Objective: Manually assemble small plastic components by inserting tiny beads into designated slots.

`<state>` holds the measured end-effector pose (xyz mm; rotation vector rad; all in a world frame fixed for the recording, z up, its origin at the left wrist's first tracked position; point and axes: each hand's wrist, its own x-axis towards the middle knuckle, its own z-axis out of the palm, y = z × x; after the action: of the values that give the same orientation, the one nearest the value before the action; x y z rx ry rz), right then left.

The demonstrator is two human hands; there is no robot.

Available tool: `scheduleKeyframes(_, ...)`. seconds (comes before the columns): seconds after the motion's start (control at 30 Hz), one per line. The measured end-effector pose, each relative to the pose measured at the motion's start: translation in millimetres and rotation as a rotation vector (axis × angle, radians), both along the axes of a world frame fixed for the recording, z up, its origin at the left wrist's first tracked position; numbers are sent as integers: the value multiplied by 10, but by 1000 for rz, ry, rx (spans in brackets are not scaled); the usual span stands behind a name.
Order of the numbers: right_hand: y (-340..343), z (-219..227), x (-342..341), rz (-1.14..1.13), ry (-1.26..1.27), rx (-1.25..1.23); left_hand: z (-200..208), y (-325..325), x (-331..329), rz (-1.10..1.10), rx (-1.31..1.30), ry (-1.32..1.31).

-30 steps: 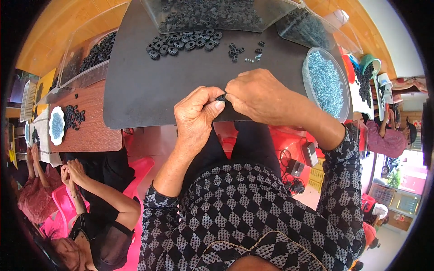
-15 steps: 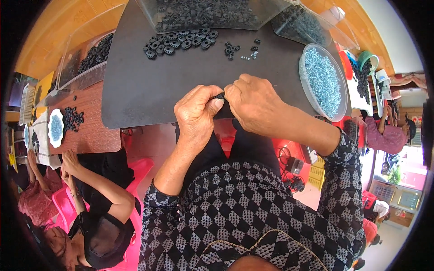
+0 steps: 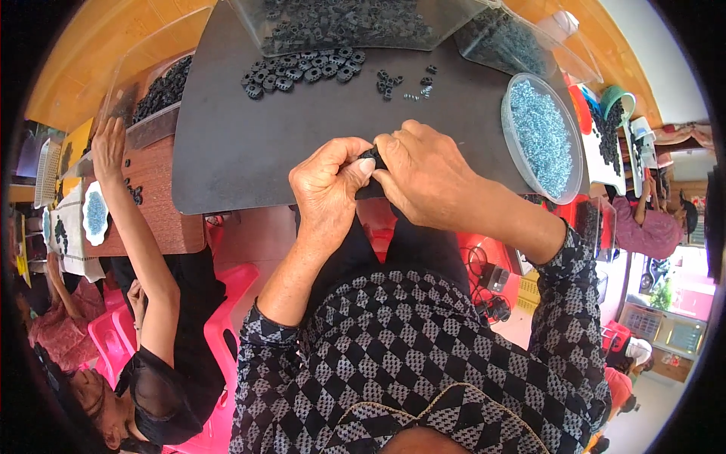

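Piece (image 3: 371,156), chunky black — gripped by left hand (image 3: 327,181) and right hand (image 3: 420,163), fingers curled — over matte worktop (image 3: 265,144), toward near edge.

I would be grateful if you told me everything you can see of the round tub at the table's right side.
The round tub is see-through, with a rim and wall that look like plastic. It stands upright and lidless, filled with many small, shiny, pale-blue pieces, too fine to tell apart. It sits at the right edge of the dark table; the left hand and right hand are both apart from it.
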<state>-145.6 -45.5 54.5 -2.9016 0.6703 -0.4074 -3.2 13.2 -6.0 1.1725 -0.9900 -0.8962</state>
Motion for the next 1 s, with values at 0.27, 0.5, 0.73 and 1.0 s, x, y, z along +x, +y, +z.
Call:
scheduleKeyframes(0.27, -45, -119, 59, 109, 23, -322, 62, -27, 6, -41, 8, 220)
scheduleKeyframes(0.5, -40, -246, 85, 84, -54, -304, 49, -55, 34, -15, 38, 142)
scheduleKeyframes(0.73, -68, -169, 32, -207, -278, 56, 155, -124, 110, -99, 131, 377)
scheduleKeyframes(1.0, -125, -193, 124, -36, -338, -180, 246, -106, 121, -104, 167, 345)
